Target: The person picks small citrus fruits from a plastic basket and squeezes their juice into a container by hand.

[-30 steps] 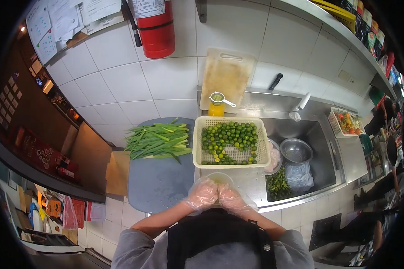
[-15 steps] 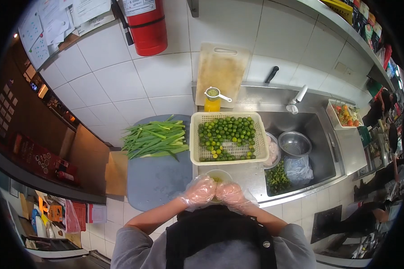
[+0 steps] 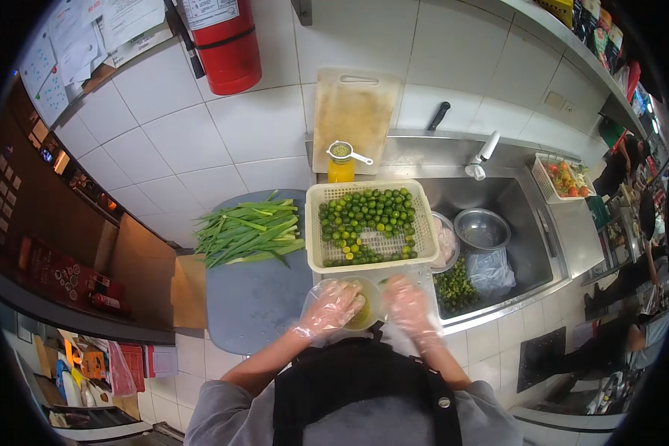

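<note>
My left hand [image 3: 337, 303], in a clear plastic glove, is at the left side of a translucent bowl [image 3: 372, 290] holding yellow-green liquid. Its fingers are curled over the bowl, and what they hold, if anything, is hidden. To the right of the bowl is my right hand [image 3: 409, 303], also gloved and smeared by motion. A small dark green patch shows near its fingertips, too blurred to name. Just beyond both hands stands a cream plastic basket [image 3: 314, 230] of small green citrus fruits [image 3: 372, 212], a few of them cut and showing yellow.
Green leafy stalks [image 3: 249, 229] lie on a grey board [image 3: 241, 305] at left. Behind the basket, a strainer [image 3: 340, 151] rests on a jar of orange-yellow contents [image 3: 341, 172]. The sink [image 3: 524, 279] at right holds a metal bowl [image 3: 483, 229], a plastic bag [image 3: 492, 273] and green pieces [image 3: 455, 288].
My hands were together over the bowl and have parted. The right hand has moved right and slightly away from me, uncovering more of the bowl and its liquid.
</note>
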Motion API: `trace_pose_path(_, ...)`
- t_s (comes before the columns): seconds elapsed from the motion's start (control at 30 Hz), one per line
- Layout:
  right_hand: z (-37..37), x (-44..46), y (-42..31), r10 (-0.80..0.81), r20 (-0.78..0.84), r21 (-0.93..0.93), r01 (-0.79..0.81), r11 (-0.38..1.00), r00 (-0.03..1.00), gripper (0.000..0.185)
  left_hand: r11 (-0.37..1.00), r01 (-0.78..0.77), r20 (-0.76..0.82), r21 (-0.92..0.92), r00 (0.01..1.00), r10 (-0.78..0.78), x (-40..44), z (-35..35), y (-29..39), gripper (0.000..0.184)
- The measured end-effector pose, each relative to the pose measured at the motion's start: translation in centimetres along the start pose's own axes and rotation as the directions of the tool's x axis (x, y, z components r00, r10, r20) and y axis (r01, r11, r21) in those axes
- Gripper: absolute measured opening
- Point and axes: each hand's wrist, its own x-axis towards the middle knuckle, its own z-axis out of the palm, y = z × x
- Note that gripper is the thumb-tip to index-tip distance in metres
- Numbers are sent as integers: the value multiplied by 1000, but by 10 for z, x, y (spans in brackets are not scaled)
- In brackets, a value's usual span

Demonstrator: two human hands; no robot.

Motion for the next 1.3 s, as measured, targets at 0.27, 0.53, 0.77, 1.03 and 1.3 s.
trace_pose_path(0.27, -7, 59, 83, 225, -296, 377, -103, 921, 928, 11, 983, 153, -11, -98, 988, -155, -32, 19, 4, 30)
trace_pose_path(0.53, 110, 177, 3, -1, 580, 208, -146, 967, 815, 29, 964, 241, 86, -111, 969, -233, -28, 1, 24, 33)
trace_pose_path(0.77, 101, 173, 6, -83, 460, 266, -48, 963, 884, 29, 825, 443, -71, -350, 866, -495, -21, -14, 20, 21)
trace_pose_path(1.03, -20, 51, -31, -120, 152, 962, -119, 247, 981, 27, 340, 576, 225, -744, 694, -683, -24, 14, 0, 32)
trace_pose_path(1.3, -18, 12, -31, -201, 206, 897, -103, 431, 958, 28, 327, 709, 511, -624, 687, -516, -33, 36, -7, 32)
